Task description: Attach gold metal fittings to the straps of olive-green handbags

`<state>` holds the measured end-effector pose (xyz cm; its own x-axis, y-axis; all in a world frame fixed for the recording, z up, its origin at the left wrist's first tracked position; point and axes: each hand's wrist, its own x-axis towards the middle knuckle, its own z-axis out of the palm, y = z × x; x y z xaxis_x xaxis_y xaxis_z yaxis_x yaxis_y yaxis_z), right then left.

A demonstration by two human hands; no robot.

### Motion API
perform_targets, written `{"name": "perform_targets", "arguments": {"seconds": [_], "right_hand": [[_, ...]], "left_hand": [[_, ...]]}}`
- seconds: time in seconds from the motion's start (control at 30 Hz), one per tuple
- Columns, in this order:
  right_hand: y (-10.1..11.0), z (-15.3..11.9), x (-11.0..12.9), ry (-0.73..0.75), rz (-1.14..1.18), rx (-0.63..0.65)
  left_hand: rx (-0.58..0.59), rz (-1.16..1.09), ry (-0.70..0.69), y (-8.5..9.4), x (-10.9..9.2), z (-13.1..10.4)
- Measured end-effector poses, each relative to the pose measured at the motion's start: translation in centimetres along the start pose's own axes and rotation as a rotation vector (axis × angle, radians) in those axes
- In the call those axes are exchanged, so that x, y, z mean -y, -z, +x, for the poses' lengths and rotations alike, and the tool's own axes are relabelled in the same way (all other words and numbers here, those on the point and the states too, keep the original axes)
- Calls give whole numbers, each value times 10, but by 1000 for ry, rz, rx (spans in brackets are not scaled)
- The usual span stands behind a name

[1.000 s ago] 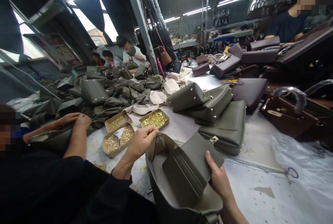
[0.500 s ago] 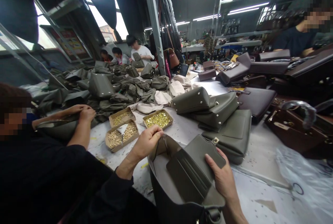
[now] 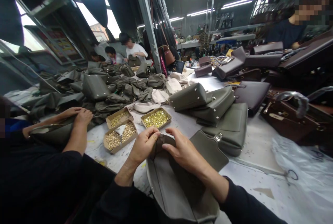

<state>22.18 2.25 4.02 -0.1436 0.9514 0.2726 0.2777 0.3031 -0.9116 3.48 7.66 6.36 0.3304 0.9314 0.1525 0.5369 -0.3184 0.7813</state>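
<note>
A dark green handbag (image 3: pixel 166 189) stands open-topped in front of me, its pale lining showing. My left hand (image 3: pixel 142 146) is closed, pinching the bag's far left rim between thumb and fingers. Beside it, my right hand (image 3: pixel 186 152) straddles the same rim, thumb on the inner side and fingers outside; how firmly it presses is hard to tell. The bag's flap (image 3: pixel 208 149), with a metal clasp (image 3: pixel 218 137) at its edge, lies folded outward behind my right forearm. That forearm hides part of the bag's interior.
Beyond the bag sit cardboard trays of small gold metal pieces (image 3: pixel 155 118). Finished-looking green bags (image 3: pixel 226 130) are stacked to the right, near brown bags (image 3: pixel 284 116) and clear plastic (image 3: pixel 307 168). At left, a co-worker's hands (image 3: pixel 83 116) hold another green piece.
My right hand has left the flap and moved left to the rim beside my left hand. The flap now lies further outward. My left hand keeps its pinch.
</note>
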Motion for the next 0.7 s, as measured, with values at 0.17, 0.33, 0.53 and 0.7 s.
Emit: {"name": "perform_targets", "arguments": {"seconds": [0.17, 0.33, 0.53, 0.7], "right_hand": [[-20, 23, -42, -28, 99, 82], [-21, 27, -57, 13, 200, 50], [-43, 23, -70, -139, 645, 85], [-57, 18, -74, -259, 815, 104]], "left_hand": [[19, -75, 21, 5, 10, -1], [-23, -175, 89, -1, 12, 2], [-25, -513, 323, -12, 23, 7], [-2, -642, 426, -14, 36, 4]]}}
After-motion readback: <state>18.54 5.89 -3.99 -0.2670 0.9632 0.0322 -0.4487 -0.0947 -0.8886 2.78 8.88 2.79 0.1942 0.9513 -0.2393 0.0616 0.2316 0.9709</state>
